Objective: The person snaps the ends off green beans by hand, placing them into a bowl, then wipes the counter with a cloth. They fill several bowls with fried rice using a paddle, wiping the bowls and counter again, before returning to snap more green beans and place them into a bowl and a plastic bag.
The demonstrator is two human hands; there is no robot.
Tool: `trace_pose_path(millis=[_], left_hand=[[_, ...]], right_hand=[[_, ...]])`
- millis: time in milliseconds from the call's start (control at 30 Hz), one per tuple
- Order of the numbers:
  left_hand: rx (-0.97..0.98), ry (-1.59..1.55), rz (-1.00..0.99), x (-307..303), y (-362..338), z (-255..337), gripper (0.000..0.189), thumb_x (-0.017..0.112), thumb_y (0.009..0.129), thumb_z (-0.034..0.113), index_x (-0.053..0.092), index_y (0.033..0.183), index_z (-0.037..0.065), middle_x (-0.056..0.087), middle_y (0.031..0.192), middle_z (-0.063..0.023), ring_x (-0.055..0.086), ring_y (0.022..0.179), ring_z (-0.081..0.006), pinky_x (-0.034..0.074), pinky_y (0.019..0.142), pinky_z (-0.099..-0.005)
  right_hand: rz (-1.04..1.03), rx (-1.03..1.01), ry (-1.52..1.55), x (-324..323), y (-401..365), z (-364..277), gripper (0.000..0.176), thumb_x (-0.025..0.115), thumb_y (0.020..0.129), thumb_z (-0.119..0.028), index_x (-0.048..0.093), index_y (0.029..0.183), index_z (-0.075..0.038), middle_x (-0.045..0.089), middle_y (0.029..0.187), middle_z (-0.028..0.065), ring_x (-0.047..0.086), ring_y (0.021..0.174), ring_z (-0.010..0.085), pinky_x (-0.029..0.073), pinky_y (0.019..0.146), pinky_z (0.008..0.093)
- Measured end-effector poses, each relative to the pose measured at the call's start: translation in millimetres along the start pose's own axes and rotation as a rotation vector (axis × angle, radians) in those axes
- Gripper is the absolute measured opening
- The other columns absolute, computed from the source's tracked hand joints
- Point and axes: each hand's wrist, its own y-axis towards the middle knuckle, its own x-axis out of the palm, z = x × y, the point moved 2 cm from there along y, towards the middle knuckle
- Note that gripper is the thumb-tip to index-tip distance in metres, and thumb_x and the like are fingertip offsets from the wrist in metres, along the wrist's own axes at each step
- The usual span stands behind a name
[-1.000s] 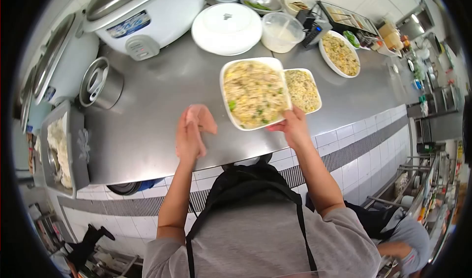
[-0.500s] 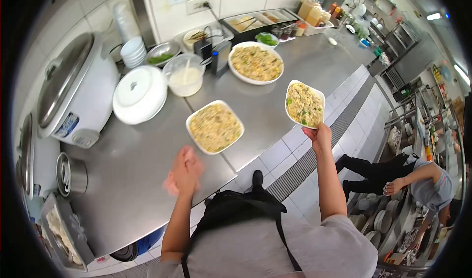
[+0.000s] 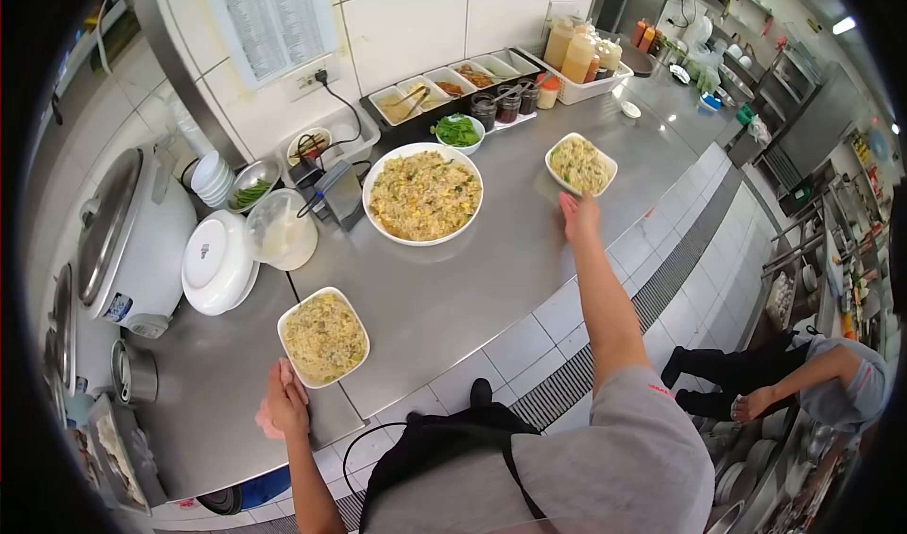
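Observation:
My left hand [image 3: 285,406] is at the lower left corner of a square white bowl of fried rice [image 3: 324,338], its fingers stretched out along the rim. A pink patch beside this hand is too blurred to make out. On the right, my right hand [image 3: 582,217] reaches to the near edge of a smaller-looking white bowl of fried rice [image 3: 579,165], fingers apart and the bowl at the fingertips. Between them, farther back, a large round white bowl of fried rice [image 3: 425,196] stands on the steel counter [image 3: 453,288].
A topping tray [image 3: 453,83], sauce jars [image 3: 507,105] and a bowl of greens [image 3: 458,133] line the wall. Toward the left are a plastic tub [image 3: 282,232], stacked white dishes [image 3: 217,262] and a rice cooker [image 3: 142,237]. Another person [image 3: 803,378] is at the right.
My right hand has lowered its bowl toward the counter's far right, and its fingers have spread. My left hand has come to the edge of the left bowl. The view has shifted.

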Motion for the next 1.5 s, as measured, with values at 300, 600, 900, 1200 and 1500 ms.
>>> trace_pose_path(millis=[300, 600, 900, 1200, 1500], left_hand=[[-0.038, 0.048, 0.022, 10, 12, -6, 0.027, 0.043, 0.086, 0.013, 0.053, 0.107, 0.0, 0.057, 0.103, -0.0158, 0.053, 0.095, -0.0307, 0.04, 0.083, -0.0331], [0.148, 0.225, 0.084, 22, -20, 23, 0.028, 0.049, 0.076, 0.005, 0.051, 0.104, 0.002, 0.056, 0.104, -0.0153, 0.054, 0.095, -0.0333, 0.043, 0.078, -0.0411], [0.617, 0.036, -0.382, 16, -47, 45, 0.035, 0.054, 0.07, 0.005, 0.054, 0.105, 0.003, 0.057, 0.104, -0.0151, 0.055, 0.095, -0.0307, 0.044, 0.078, -0.0383], [0.615, -0.46, -0.721, 50, -28, 68, 0.033, 0.049, 0.064, 0.009, 0.06, 0.095, 0.004, 0.062, 0.086, -0.0122, 0.059, 0.081, -0.0286, 0.046, 0.073, -0.0356], [0.752, -0.513, -0.737, 174, -28, 202, 0.029, 0.047, 0.071, 0.005, 0.059, 0.097, 0.004, 0.061, 0.092, -0.012, 0.059, 0.083, -0.0263, 0.045, 0.076, -0.0345]], right_hand=[[-0.95, 0.78, -0.647, 2, -289, 126, 0.032, 0.048, 0.088, -0.018, 0.044, 0.116, -0.002, 0.058, 0.081, 0.0116, 0.06, 0.067, 0.0187, 0.051, 0.06, 0.0298], [-0.939, 0.922, -0.612, 42, -375, 163, 0.032, 0.037, 0.09, -0.017, 0.038, 0.118, -0.002, 0.057, 0.092, 0.0157, 0.061, 0.077, 0.0232, 0.052, 0.068, 0.0323], [-0.786, 0.724, -0.577, 30, -362, 158, 0.028, 0.033, 0.087, -0.01, 0.041, 0.11, 0.003, 0.059, 0.092, 0.019, 0.063, 0.071, 0.0258, 0.054, 0.063, 0.0322], [-0.381, 0.367, -0.417, -51, -259, 18, 0.029, 0.032, 0.086, -0.007, 0.042, 0.108, 0.009, 0.059, 0.091, 0.0235, 0.064, 0.067, 0.0292, 0.056, 0.058, 0.0303], [-0.168, 0.236, -0.364, -43, -81, -30, 0.029, 0.032, 0.085, -0.005, 0.041, 0.108, 0.009, 0.057, 0.095, 0.0243, 0.063, 0.074, 0.0303, 0.056, 0.062, 0.0341]])
